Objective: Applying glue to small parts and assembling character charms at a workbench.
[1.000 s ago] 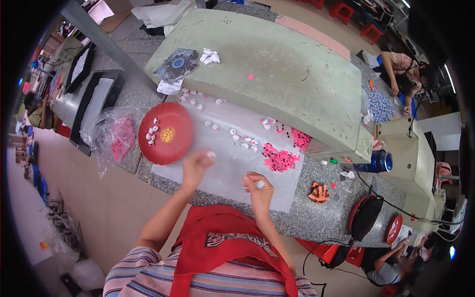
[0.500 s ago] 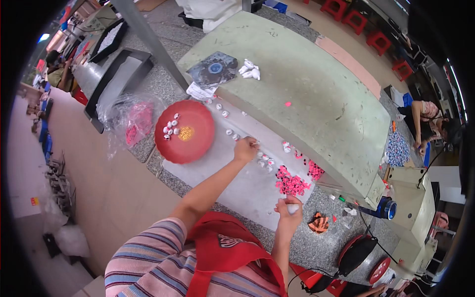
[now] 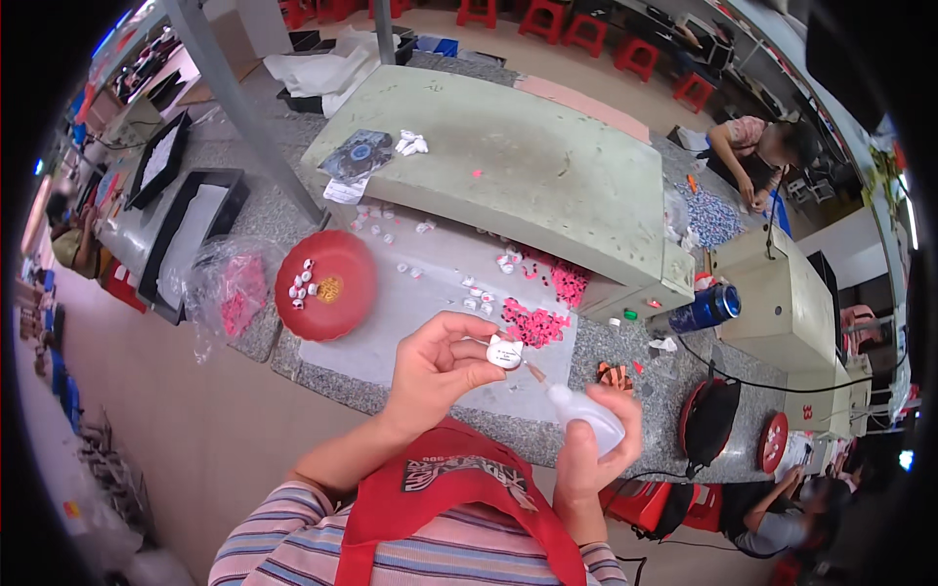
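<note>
My left hand (image 3: 422, 383) pinches a small white cat-head figure (image 3: 503, 355) with pointed ears and dark marks on its front. In my right hand (image 3: 604, 457) is a white squeeze bottle (image 3: 594, 422), tilted, its thin nozzle (image 3: 534, 371) at the figure's lower edge; whether it touches I cannot tell. Beyond my hands lies a pile of small pink and black pieces (image 3: 534, 325) on a white sheet (image 3: 396, 322). Several more white heads (image 3: 477, 296) rest on that sheet. A red scalloped dish (image 3: 354, 269) to the left holds several heads.
A long pale-green metal housing (image 3: 508, 146) spans the far side, with another pink pile (image 3: 569, 283) at its near edge. Left are a clear bag of pink pieces (image 3: 239, 298) and black trays (image 3: 191, 234). A blue bottle (image 3: 708, 308) lies right. A co-worker (image 3: 752, 156) sits far right.
My left hand has come back from the heads on the sheet, now holding one up before me. My right hand has raised the bottle to it. The view has shifted.
</note>
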Demonstrator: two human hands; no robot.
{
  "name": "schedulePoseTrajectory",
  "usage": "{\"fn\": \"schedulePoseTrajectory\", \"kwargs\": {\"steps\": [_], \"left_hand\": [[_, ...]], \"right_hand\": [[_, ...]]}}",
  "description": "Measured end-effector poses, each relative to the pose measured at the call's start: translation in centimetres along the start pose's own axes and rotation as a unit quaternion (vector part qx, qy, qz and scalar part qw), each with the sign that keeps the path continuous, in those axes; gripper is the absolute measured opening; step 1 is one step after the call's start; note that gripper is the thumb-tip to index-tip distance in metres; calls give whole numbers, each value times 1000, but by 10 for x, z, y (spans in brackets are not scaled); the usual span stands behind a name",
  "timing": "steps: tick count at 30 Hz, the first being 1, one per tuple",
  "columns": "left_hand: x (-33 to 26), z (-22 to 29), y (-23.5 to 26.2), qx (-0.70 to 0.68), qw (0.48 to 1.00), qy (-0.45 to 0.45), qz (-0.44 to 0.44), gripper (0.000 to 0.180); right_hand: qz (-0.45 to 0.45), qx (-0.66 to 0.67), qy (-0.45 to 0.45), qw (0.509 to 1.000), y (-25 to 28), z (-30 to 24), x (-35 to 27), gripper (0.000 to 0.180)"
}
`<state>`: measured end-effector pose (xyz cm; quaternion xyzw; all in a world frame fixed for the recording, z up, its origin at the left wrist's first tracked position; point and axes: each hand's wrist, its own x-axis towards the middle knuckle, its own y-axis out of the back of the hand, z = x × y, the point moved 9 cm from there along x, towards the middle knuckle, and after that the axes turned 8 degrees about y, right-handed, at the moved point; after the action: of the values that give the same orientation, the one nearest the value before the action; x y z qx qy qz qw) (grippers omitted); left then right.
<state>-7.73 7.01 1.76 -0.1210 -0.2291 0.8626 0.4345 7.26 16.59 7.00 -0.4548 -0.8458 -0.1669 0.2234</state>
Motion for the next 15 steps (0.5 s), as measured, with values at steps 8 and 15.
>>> {"fn": "schedulePoseTrajectory", "kwargs": {"steps": [8, 15], "left_hand": [[-1, -17, -5, -125, 984, 125, -5, 33], [-4, -54, -13, -273, 917, 287, -54, 39]], "right_hand": [[73, -32, 22, 997, 22, -11, -18, 35], [139, 218, -109, 960, 17, 28, -17, 33]]}}
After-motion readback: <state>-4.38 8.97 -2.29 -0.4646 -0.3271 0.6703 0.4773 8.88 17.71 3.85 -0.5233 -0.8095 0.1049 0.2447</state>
